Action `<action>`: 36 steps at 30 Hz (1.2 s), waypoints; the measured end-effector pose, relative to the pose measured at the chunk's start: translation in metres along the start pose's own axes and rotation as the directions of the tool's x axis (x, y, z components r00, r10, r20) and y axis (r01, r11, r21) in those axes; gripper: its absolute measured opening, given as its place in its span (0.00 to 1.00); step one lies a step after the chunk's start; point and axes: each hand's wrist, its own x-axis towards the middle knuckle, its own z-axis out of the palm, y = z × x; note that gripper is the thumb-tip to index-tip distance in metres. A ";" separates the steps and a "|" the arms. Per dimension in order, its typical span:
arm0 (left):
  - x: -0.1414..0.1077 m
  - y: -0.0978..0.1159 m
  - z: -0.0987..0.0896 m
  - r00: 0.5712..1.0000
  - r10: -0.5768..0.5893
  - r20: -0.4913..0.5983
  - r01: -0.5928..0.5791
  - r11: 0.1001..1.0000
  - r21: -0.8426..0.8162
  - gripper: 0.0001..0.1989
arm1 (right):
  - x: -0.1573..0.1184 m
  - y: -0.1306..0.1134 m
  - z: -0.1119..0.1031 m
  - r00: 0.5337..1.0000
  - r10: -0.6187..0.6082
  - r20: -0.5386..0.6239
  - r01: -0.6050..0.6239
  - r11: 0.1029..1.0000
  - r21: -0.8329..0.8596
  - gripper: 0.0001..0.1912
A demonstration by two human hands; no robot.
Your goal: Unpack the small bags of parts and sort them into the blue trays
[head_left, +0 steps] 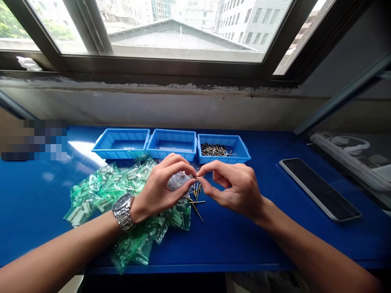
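Left hand (pixel 160 189) and right hand (pixel 233 189) pinched together on a small pin (pixel 194 177), green plastic bags (pixel 104 191) alongside, blue trays (pixel 122 151) beyond

One head-worn view looks forward and down from the table's (pixel 232 248) near edge, close above the left hand (pixel 159 191) and right hand (pixel 235 191), facing across the table toward the window (pixel 183 32) beyond its far edge.

readable text: none | wristwatch dial (pixel 122 209), green plastic bags (pixel 100 191): any marks too small to tell
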 end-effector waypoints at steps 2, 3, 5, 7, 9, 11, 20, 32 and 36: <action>0.000 0.001 -0.001 0.999 -0.014 -0.038 0.014 1.000 -0.002 0.02 | 0.001 0.002 -0.001 0.999 0.036 0.016 -0.036 0.999 -0.007 0.02; 0.000 0.001 -0.001 0.998 -0.018 -0.057 0.018 1.000 -0.004 0.02 | 0.001 0.002 -0.001 0.998 0.058 0.035 -0.058 0.998 -0.006 0.01; 0.000 0.002 -0.001 0.996 -0.008 -0.084 0.008 1.000 0.000 0.02 | 0.001 0.003 0.000 0.991 0.102 0.084 -0.102 0.995 0.004 0.01; 0.001 0.003 -0.001 0.996 0.018 -0.090 -0.017 1.000 0.012 0.03 | 0.001 0.004 0.003 0.983 0.133 0.126 -0.137 0.990 0.024 0.01; 0.001 0.003 -0.001 0.996 0.038 -0.085 -0.036 0.999 0.025 0.04 | 0.000 0.003 0.005 0.977 0.149 0.151 -0.158 0.986 0.048 0.02; 0.000 0.003 0.000 0.996 0.039 -0.083 -0.037 0.999 0.031 0.04 | 0.000 0.003 0.007 0.975 0.157 0.157 -0.168 0.984 0.063 0.03; 0.000 0.003 -0.001 0.995 -0.004 -0.097 0.008 0.999 0.041 0.02 | -0.001 -0.002 0.004 0.988 0.149 0.043 -0.150 0.989 0.004 0.01; 0.000 0.003 0.001 1.000 0.026 0.004 -0.026 1.000 -0.002 0.02 | -0.004 -0.005 0.004 0.996 0.085 0.015 -0.085 0.996 0.013 0.01; 0.000 0.004 -0.001 0.998 0.003 -0.065 -0.004 1.000 -0.010 0.02 | -0.002 -0.003 0.002 0.992 0.122 0.019 -0.123 0.992 0.014 0.01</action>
